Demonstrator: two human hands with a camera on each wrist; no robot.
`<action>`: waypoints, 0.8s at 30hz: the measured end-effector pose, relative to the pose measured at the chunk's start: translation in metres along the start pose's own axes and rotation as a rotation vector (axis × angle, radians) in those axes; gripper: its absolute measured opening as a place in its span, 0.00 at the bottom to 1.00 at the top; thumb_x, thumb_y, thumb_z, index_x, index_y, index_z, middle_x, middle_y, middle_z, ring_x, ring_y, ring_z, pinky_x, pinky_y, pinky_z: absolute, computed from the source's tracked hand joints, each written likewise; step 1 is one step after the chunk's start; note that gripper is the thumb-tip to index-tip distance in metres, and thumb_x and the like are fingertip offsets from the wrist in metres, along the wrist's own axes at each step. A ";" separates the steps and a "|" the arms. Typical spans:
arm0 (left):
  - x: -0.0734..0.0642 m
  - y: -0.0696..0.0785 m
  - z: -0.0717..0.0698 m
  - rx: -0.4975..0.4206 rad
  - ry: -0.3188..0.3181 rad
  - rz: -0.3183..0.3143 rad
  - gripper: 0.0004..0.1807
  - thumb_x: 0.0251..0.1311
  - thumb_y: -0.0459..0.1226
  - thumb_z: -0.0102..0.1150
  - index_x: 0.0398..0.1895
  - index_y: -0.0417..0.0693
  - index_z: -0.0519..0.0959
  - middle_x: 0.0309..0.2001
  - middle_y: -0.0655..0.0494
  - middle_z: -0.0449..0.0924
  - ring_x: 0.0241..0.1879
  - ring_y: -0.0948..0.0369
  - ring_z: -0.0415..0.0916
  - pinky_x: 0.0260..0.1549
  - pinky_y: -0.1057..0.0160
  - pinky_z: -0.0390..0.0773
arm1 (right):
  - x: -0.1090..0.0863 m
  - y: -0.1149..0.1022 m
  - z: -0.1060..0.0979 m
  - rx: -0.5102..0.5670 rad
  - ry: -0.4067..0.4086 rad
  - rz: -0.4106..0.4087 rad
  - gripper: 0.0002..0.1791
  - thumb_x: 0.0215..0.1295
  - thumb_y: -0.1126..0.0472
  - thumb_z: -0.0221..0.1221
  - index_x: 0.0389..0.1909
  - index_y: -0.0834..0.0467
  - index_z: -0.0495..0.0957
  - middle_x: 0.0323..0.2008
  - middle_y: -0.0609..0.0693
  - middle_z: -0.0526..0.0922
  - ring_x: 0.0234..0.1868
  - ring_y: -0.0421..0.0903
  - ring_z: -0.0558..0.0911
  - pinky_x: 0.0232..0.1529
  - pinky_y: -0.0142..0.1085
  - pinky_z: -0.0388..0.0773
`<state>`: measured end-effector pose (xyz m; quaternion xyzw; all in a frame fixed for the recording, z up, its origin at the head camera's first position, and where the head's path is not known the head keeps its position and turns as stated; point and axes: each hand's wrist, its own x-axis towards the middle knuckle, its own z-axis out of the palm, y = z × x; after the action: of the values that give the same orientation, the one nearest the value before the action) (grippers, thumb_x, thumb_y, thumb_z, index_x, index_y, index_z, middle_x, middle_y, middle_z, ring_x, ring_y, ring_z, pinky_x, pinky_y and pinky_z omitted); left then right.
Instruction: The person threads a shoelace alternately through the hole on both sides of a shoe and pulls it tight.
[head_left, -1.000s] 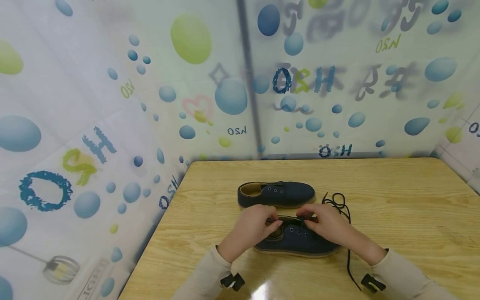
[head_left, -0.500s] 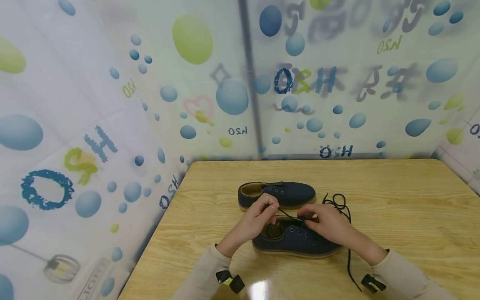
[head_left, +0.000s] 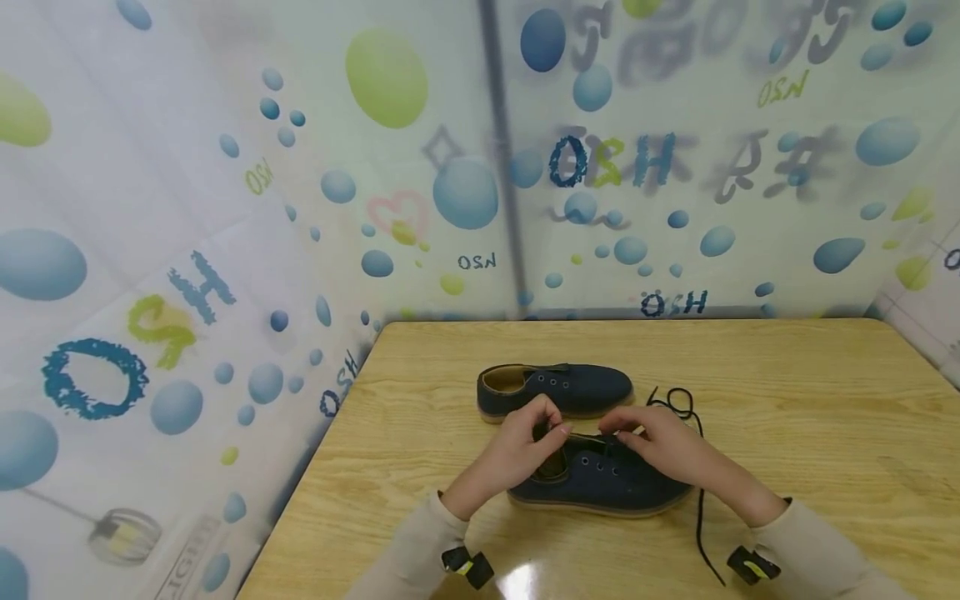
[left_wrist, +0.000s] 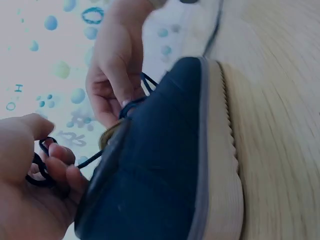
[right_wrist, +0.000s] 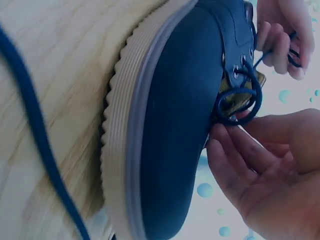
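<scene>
A dark navy lace-up shoe (head_left: 600,493) with a pale ridged sole lies in front of me, toe to the right. My left hand (head_left: 525,442) is over its heel opening, and its curled fingers hold a dark shoelace (left_wrist: 37,172). That lace runs from the fingers to the shoe's eyelets. At the upper eyelets' far side, my right hand (head_left: 663,437) pinches the lace with thumb and fingertips close against the shoe. A loose lace loop (right_wrist: 258,95) stands out over the tongue (right_wrist: 235,100) there. Part of the lacing is hidden behind the right fingers in the head view.
Just behind lies a matching navy shoe (head_left: 596,388), also toe to the right, with no lace visible in its eyelets. A long loose lace end (head_left: 701,521) trails over the wooden table (head_left: 810,433) beside my right forearm. A bubble-printed curtain (head_left: 420,275) stands behind the table.
My left hand rose up and away from the shoe with the lace stretched, then came back down toward the opening. The right hand shifted slightly right, and the shoe moved a little.
</scene>
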<state>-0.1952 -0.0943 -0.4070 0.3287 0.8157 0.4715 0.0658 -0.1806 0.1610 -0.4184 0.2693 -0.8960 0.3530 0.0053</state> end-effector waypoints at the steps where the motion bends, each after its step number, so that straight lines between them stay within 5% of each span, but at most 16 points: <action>1: 0.000 0.000 0.001 0.058 0.002 0.000 0.07 0.72 0.43 0.54 0.39 0.52 0.70 0.33 0.57 0.77 0.27 0.69 0.66 0.28 0.72 0.68 | -0.001 0.001 -0.001 0.001 -0.007 0.002 0.12 0.66 0.70 0.59 0.48 0.57 0.83 0.45 0.52 0.87 0.43 0.48 0.86 0.37 0.30 0.81; 7: 0.000 -0.001 0.006 0.457 -0.010 0.049 0.09 0.67 0.43 0.61 0.45 0.54 0.73 0.31 0.60 0.81 0.21 0.73 0.64 0.21 0.77 0.65 | -0.005 0.006 -0.003 0.020 -0.034 0.038 0.13 0.63 0.66 0.64 0.49 0.57 0.83 0.45 0.53 0.86 0.41 0.45 0.85 0.35 0.29 0.80; 13: 0.001 0.003 0.010 0.829 0.052 0.117 0.07 0.61 0.45 0.67 0.37 0.56 0.82 0.33 0.65 0.85 0.27 0.72 0.74 0.27 0.75 0.71 | -0.006 0.008 0.002 -0.018 0.035 0.049 0.08 0.61 0.60 0.67 0.41 0.51 0.85 0.39 0.47 0.87 0.38 0.40 0.84 0.32 0.29 0.79; 20: -0.001 0.002 0.010 0.919 0.124 0.129 0.07 0.57 0.48 0.71 0.32 0.60 0.83 0.29 0.68 0.85 0.24 0.73 0.74 0.24 0.75 0.70 | -0.006 0.010 0.007 -0.053 0.109 0.065 0.05 0.59 0.60 0.68 0.36 0.48 0.86 0.35 0.43 0.87 0.35 0.35 0.82 0.31 0.28 0.77; 24: -0.002 0.003 0.007 0.771 0.112 0.097 0.06 0.61 0.48 0.67 0.31 0.59 0.82 0.25 0.67 0.82 0.18 0.74 0.66 0.19 0.76 0.64 | -0.005 0.011 0.007 -0.053 0.120 0.060 0.05 0.59 0.61 0.68 0.35 0.48 0.86 0.34 0.42 0.87 0.34 0.35 0.82 0.31 0.28 0.77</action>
<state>-0.1894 -0.0891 -0.4087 0.3414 0.9188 0.1502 -0.1294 -0.1799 0.1654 -0.4315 0.2203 -0.9108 0.3448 0.0554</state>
